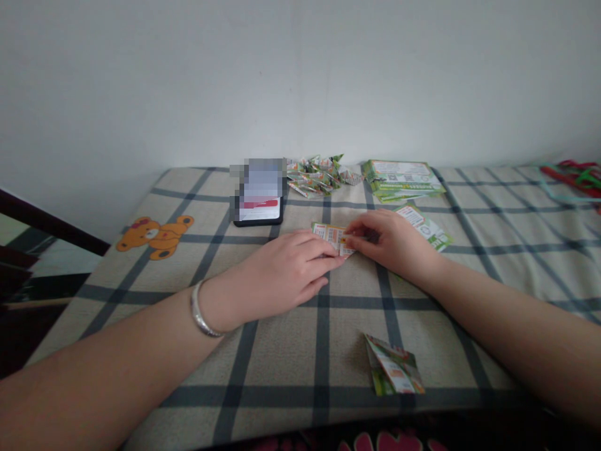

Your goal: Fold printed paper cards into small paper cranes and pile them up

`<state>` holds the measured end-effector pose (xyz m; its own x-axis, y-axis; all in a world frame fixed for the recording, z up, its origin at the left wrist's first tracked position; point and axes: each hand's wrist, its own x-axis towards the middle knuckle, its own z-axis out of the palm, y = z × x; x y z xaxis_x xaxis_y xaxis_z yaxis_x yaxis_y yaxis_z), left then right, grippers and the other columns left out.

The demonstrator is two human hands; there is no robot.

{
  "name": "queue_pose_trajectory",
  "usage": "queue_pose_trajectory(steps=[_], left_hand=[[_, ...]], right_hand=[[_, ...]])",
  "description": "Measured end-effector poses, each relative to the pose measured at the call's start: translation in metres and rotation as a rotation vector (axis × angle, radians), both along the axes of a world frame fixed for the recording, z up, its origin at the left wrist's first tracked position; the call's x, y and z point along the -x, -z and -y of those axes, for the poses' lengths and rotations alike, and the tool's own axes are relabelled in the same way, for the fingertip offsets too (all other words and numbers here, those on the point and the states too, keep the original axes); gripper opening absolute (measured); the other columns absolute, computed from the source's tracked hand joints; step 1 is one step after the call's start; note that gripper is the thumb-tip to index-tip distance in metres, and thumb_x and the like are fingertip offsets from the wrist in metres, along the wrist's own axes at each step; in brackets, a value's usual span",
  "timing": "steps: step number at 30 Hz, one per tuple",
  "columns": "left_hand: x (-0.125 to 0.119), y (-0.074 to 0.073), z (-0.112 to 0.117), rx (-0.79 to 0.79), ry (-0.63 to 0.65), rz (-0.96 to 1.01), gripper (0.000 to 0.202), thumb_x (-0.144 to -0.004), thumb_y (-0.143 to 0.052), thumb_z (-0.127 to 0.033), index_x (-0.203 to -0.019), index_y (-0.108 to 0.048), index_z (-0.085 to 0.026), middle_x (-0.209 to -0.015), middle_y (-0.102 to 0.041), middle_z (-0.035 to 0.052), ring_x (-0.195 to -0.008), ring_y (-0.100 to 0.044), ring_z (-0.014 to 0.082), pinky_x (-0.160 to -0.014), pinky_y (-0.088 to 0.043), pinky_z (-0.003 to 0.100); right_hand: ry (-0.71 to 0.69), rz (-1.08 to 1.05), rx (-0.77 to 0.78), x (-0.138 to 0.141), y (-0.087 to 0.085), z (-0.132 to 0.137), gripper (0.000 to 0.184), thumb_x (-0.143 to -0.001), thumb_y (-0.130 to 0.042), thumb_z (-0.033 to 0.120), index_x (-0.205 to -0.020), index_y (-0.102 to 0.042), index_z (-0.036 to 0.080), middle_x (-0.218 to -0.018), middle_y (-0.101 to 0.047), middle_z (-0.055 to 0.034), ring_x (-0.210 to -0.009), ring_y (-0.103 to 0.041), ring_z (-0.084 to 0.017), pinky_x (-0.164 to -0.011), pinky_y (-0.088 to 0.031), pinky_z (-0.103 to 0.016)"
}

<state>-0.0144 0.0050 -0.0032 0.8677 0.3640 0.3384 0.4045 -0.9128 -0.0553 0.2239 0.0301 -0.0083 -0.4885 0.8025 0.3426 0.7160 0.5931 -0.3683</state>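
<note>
A small printed leaflet (331,234), white and orange with a green edge, lies on the tablecloth between my two hands. My left hand (291,269), with a silver bangle at the wrist, rests palm down with fingers stretched out, their tips on the leaflet; its thumb is hidden. On the leaflet's right side, my right hand (382,241) pinches the paper between thumb and fingers. Partly behind that hand lies another green-and-white leaflet (425,227). Nearer to me sits a folded paper piece (394,366), creased into a pointed shape.
A phone (260,210), its screen partly blurred, is at the back beside a cluster of folded paper pieces (319,175). Stacked leaflets (401,178) lie right of these. Red and green items (580,178) are at the far right. The checked tablecloth (282,369) bears a bear picture (157,238).
</note>
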Motion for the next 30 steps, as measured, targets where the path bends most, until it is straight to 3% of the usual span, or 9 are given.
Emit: queue_pose_trajectory(steps=[3,6,9,19,30], left_hand=[[0.000,0.000,0.001,0.016,-0.006,-0.021,0.032,-0.093,-0.054,-0.022,-0.123,-0.061,-0.012,-0.123,-0.066,0.0082,-0.116,-0.057,0.0248,-0.103,-0.049,0.043],[0.001,0.001,0.001,0.035,-0.011,-0.026,0.033,-0.093,-0.054,-0.022,-0.124,-0.060,-0.013,-0.123,-0.065,0.0085,-0.116,-0.057,0.0240,-0.102,-0.049,0.043],[0.002,0.002,0.000,0.040,-0.017,-0.015,0.033,-0.093,-0.054,-0.023,-0.124,-0.061,-0.013,-0.123,-0.066,0.0083,-0.115,-0.058,0.0238,-0.102,-0.049,0.042],[0.003,0.004,-0.001,0.052,-0.035,-0.005,0.041,-0.092,-0.056,-0.024,-0.131,-0.057,-0.013,-0.132,-0.062,0.0060,-0.123,-0.054,0.0213,-0.110,-0.045,0.040],[0.003,0.001,0.001,0.060,-0.051,-0.031,0.039,-0.093,-0.055,-0.025,-0.130,-0.058,-0.012,-0.131,-0.063,0.0061,-0.121,-0.056,0.0212,-0.110,-0.044,0.038]], right_hand=[[-0.012,-0.015,-0.004,-0.007,-0.002,0.000,0.010,-0.083,-0.068,0.027,-0.084,-0.066,0.017,-0.075,-0.066,-0.0015,-0.067,-0.057,-0.015,-0.061,-0.040,-0.026],[-0.212,0.019,-0.031,-0.014,-0.005,-0.001,0.013,-0.085,-0.069,0.030,-0.089,-0.070,0.017,-0.084,-0.069,-0.0046,-0.079,-0.061,-0.017,-0.070,-0.045,-0.028],[-0.261,0.032,-0.053,-0.019,-0.007,-0.002,0.016,-0.089,-0.065,0.028,-0.097,-0.074,0.017,-0.095,-0.072,-0.0073,-0.086,-0.064,-0.018,-0.077,-0.048,-0.029],[-0.218,0.130,-0.268,-0.014,-0.002,0.003,0.019,-0.091,-0.060,0.025,-0.098,-0.077,0.019,-0.101,-0.072,-0.0070,-0.085,-0.065,-0.019,-0.076,-0.049,-0.032],[-0.194,0.233,-0.345,-0.005,-0.005,0.010,0.017,-0.088,-0.060,0.020,-0.087,-0.077,0.017,-0.096,-0.074,-0.0068,-0.081,-0.066,-0.019,-0.073,-0.049,-0.032]])
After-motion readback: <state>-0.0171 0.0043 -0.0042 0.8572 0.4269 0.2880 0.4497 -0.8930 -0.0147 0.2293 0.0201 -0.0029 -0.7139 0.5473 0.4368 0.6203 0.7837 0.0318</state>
